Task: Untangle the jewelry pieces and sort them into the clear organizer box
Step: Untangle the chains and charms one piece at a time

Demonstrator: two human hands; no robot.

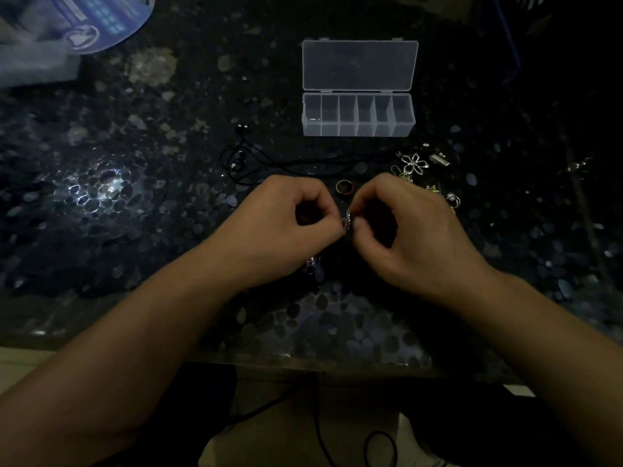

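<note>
My left hand (pixel 286 227) and my right hand (pixel 408 230) meet at the table's middle, both pinching a small sparkling silver piece (pixel 347 221) between their fingertips. Just beyond them lies a red ring (pixel 344 187). A black cord necklace (pixel 269 163) with dark beads stretches to the left behind the hands. Silver pieces, among them a flower pendant (pixel 414 164), lie in a heap at the right. The clear organizer box (pixel 358 113) stands open further back, its lid (pixel 359 65) flat behind it; a small item shows in its leftmost compartment.
The dark pebble-patterned table (pixel 135 203) reflects a bright light at the left. A blue round object and a plastic bag (pixel 60 35) sit at the back left corner. Something small and purplish (pixel 312 264) lies under my left wrist. Black cables hang below the table's front edge.
</note>
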